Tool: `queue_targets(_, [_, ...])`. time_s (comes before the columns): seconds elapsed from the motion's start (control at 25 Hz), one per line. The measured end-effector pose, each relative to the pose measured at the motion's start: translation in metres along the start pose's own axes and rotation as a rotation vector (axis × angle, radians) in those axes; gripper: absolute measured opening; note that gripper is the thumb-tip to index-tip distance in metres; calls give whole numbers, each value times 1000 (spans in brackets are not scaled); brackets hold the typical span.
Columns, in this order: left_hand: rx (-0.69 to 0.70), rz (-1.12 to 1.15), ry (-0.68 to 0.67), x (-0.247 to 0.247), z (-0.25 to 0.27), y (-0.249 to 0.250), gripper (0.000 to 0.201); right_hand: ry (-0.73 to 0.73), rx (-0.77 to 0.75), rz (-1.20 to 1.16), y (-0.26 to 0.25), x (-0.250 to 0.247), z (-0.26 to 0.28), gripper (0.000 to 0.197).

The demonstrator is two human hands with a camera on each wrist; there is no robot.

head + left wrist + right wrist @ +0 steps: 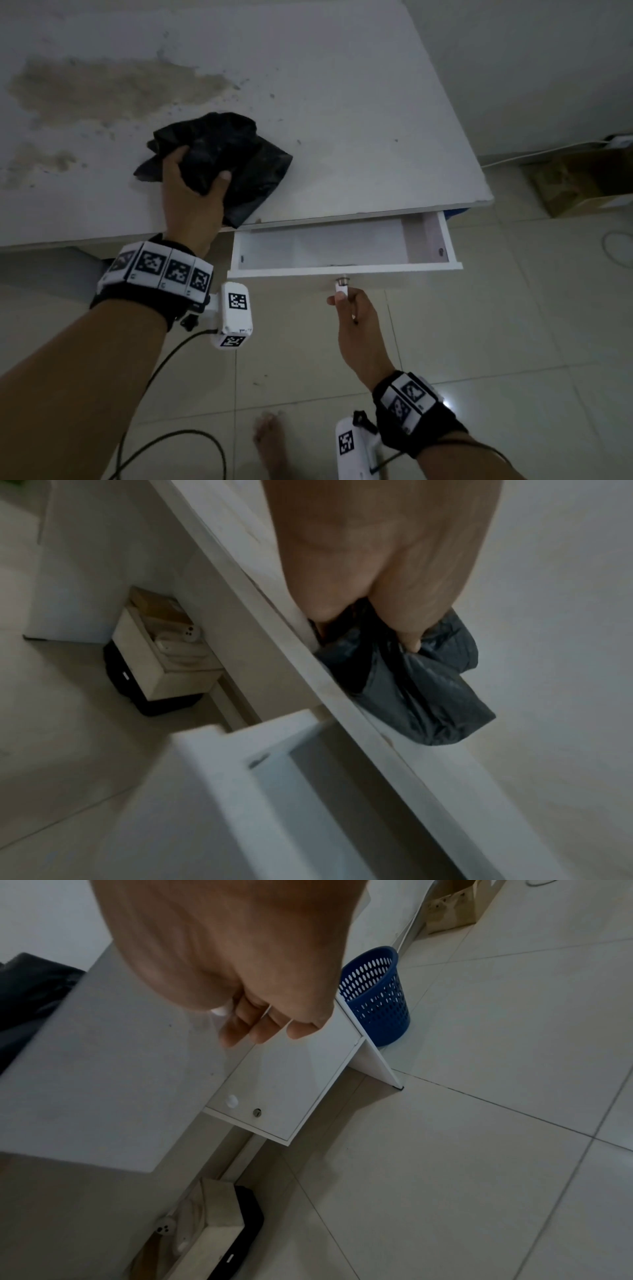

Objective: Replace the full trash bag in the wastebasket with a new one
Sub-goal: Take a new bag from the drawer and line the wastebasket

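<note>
One black bag (236, 161), crumpled, on tabletop (342, 102) near edge, gripped by left hand (191, 195). Right hand (356, 322) pinches knob (341, 287) of 1 open drawer (342, 270). One blue wastebasket (377, 999) on floor, right of desk. No readable writing.

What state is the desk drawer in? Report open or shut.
Open. The drawer is pulled out from under the desk top, its inside showing; the right hand pinches its knob.
</note>
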State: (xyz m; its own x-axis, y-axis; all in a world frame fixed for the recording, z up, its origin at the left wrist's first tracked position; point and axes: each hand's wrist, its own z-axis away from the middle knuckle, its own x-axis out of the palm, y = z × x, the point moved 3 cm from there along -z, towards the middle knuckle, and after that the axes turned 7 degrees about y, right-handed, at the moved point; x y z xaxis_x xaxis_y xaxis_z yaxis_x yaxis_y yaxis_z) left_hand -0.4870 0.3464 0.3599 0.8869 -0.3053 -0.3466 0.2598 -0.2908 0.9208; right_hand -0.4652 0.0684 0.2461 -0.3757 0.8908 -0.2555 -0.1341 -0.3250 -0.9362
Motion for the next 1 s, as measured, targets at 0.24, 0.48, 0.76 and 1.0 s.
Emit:
queue_targets(0.24, [-10,-13,-45,-2,-11,-10,62,-2,36,-28,-2,15,-46,19])
queue_targets(0.48, [10,-46,-53,-2,-9,-15,60,-17,-33,10,-14,19,-88,26])
queue_targets(0.76, [5,-52,-87,-1,-14,-20,58,-68,93,-50,-20,32,-120,39])
queue_targets(1.0, [-44,-28,-127,-8,6,13,51,-147,185,-7,-50,-4,-26,28])
